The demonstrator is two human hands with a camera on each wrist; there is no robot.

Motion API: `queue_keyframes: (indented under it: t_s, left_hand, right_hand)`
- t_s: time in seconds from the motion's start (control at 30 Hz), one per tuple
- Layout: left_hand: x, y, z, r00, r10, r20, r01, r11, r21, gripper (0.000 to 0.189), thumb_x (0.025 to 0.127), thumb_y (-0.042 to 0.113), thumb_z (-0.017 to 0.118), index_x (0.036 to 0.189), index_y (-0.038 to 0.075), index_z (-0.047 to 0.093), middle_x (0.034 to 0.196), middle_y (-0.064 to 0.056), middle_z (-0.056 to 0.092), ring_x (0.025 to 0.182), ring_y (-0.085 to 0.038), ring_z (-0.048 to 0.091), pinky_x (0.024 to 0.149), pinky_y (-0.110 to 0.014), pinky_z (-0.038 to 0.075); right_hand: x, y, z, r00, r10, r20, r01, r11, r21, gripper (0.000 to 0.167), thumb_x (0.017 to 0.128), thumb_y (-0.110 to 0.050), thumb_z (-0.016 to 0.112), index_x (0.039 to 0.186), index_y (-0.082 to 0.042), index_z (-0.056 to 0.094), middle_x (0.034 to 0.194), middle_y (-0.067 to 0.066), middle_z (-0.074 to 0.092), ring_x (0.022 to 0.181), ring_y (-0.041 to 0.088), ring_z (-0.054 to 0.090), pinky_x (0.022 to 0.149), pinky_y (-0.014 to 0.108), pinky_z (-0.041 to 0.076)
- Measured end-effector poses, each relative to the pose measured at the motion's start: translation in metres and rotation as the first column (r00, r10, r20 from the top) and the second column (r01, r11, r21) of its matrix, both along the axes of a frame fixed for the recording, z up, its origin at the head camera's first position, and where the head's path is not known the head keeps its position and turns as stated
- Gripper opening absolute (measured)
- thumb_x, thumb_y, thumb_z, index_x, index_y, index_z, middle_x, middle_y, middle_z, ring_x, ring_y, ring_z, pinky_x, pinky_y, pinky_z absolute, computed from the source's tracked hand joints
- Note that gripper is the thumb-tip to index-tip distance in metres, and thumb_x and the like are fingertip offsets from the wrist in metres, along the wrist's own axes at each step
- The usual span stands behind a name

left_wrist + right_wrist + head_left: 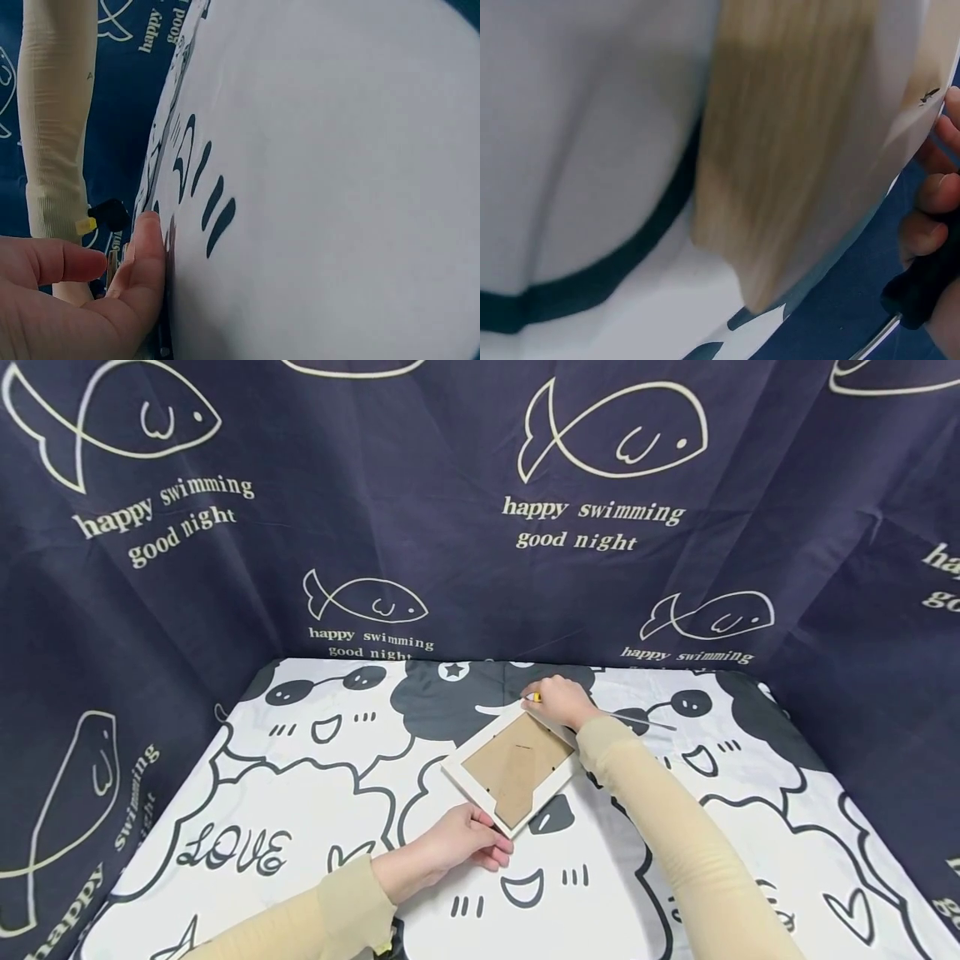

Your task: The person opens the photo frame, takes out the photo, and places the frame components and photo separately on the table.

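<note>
A white picture frame (pixel 459 758) is tilted over the cloth with its brown backing board (pixel 517 760) facing up. My left hand (pixel 461 839) pinches its near corner, thumb on top and fingers beneath. At the far corner, my right hand (pixel 564 700) grips a screwdriver (pixel 641 720) with a black and yellow handle, its metal shaft pointing off to the right. Some fingers of that hand touch the frame's edge. In the right wrist view the frame's wooden side (pixel 787 135) looms close, beside the black screwdriver handle (pixel 930 281). Small dark tabs dot the backing's border.
A white cloth (pixel 300 827) printed with black cartoon sheep covers the table. Behind it and at both sides hang dark blue curtains (pixel 450 510) with fish drawings and lettering. Near the left sleeve, a small dark object (pixel 386 943) shows at the table's front.
</note>
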State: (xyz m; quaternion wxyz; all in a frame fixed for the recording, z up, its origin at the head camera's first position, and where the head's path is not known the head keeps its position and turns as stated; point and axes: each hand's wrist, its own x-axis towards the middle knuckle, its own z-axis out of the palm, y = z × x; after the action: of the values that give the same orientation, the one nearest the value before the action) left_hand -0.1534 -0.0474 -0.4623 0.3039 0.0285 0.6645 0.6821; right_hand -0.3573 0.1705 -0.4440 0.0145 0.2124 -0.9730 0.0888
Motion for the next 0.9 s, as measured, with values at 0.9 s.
queue_keyframes:
  t_s: [0.9]
  left_hand:
    - [-0.0024, -0.0012, 0.0010, 1.000, 0.026, 0.002, -0.026, 0.999, -0.024, 0.022, 0.087, -0.003, 0.055, 0.103, -0.005, 0.041, 0.088, -0.021, 0.069, 0.073, -0.017, 0.069, 0.067, -0.026, 0.057]
  right_hand:
    - [0.0042, 0.0022, 0.0062, 0.998, -0.064, 0.027, 0.063, 0.998, 0.025, 0.029, 0.088, -0.036, 0.064, 0.108, -0.018, 0.072, 0.108, 0.010, 0.069, 0.096, 0.028, 0.065, 0.080, 0.047, 0.052]
